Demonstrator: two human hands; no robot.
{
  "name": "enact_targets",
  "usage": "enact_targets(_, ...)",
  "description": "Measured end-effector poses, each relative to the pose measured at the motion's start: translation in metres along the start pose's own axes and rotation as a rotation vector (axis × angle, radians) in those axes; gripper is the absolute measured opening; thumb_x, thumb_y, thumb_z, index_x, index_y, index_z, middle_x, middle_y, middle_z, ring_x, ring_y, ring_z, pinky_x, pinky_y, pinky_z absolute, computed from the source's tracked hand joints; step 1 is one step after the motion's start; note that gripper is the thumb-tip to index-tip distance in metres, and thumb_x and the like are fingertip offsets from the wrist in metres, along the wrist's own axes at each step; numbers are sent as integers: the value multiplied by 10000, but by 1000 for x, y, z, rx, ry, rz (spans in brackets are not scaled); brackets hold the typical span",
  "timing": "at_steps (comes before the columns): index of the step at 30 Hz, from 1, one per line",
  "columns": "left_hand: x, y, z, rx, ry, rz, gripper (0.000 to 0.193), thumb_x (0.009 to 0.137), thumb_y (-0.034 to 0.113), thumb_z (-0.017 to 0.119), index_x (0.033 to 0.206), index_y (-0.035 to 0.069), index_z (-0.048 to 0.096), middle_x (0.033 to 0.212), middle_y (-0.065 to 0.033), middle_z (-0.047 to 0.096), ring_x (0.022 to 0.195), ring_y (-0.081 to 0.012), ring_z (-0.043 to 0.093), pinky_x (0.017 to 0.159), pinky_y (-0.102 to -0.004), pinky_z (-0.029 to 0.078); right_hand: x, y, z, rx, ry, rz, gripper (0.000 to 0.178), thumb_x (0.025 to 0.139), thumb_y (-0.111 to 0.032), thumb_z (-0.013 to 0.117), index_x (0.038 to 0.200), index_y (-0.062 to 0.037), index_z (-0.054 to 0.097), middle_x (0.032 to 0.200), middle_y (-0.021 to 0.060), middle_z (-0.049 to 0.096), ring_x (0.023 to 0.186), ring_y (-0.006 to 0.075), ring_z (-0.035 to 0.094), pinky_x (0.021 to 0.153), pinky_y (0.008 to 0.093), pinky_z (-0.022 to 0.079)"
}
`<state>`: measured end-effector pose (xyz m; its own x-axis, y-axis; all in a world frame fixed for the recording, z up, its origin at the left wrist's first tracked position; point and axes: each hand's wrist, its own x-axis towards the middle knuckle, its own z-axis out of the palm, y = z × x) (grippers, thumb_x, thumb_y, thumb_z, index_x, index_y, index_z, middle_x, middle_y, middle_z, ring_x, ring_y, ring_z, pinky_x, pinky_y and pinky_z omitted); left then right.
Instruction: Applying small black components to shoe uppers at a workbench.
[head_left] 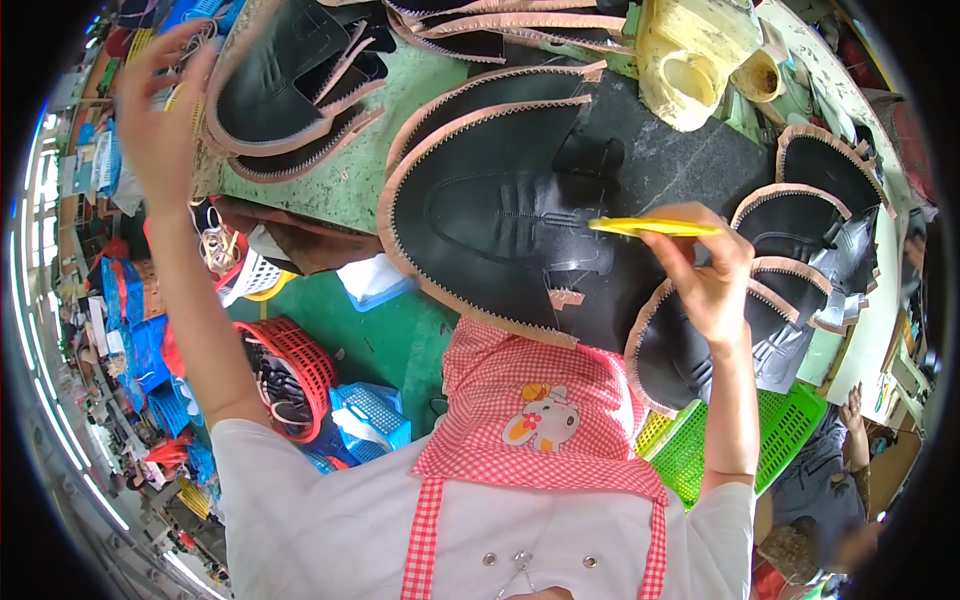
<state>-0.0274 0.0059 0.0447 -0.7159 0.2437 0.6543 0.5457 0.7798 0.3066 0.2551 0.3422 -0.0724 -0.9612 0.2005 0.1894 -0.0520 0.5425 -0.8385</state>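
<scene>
A black leather shoe upper with a pale pinkish stitched edge lies flat before me, on top of another similar piece. Over its right end, my right hand pinches a slim flat yellow tool, whose kind I cannot make out. The tool's tip hovers above or touches the leather; which one I cannot tell. My left hand is raised at the far left, slightly blurred, fingers spread and holding nothing. Beside it, more black shoe uppers lie at the table's left end.
Several more uppers overlap along the right side. A yellowed, glue-crusted container stands at the back. Below the table are a red basket, a blue basket and a green crate. Another person is at the lower right.
</scene>
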Motion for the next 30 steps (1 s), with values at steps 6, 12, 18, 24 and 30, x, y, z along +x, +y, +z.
enact_targets(6, -105, 38, 88, -302, -725, 240, 440, 853, 200, 801, 1249, 97, 641, 1046, -76, 618, 923, -207, 621, 820, -328, 519, 9, -8, -3, -220, -32, -1, 189, 844, -4, 776, 1020, -37, 717, 838, 58, 675, 601, 111, 579, 545, 262, 447)
enact_targets(12, -107, 33, 91, -437, -855, 143, 306, 893, 198, 763, 1116, 55, 609, 935, -89, 640, 842, -231, 635, 775, -348, 506, -9, 8, -25, -108, 159, 54, 190, 848, 39, 777, 1021, -5, 713, 824, 4, 681, 603, 27, 509, 536, 223, 406)
enact_targets(18, -43, 19, 3, -460, -276, -321, 181, 961, 126, 705, 1116, 47, 657, 976, -18, 703, 858, -89, 648, 787, -223, 506, -19, 19, -39, 160, 275, 42, 221, 871, 45, 770, 1078, -5, 710, 842, 4, 706, 652, 14, 572, 543, 180, 422)
enact_targets(24, -14, 0, 10, -184, -118, 47, 342, 915, 81, 745, 1244, 64, 656, 1192, -86, 695, 1069, -176, 659, 918, -285, 514, 14, 8, -2, -52, 127, -89, 170, 854, -3, 789, 1013, -25, 733, 902, 17, 717, 634, 48, 558, 553, 215, 417)
enact_targets(30, -92, 27, 110, -216, -709, 319, 664, 877, 266, 779, 1454, 97, 496, 1272, -150, 612, 1076, -309, 650, 949, -405, 524, 40, -2, 7, -312, 23, -74, 198, 844, -48, 780, 1017, -50, 682, 812, 70, 635, 569, 146, 548, 541, 287, 445)
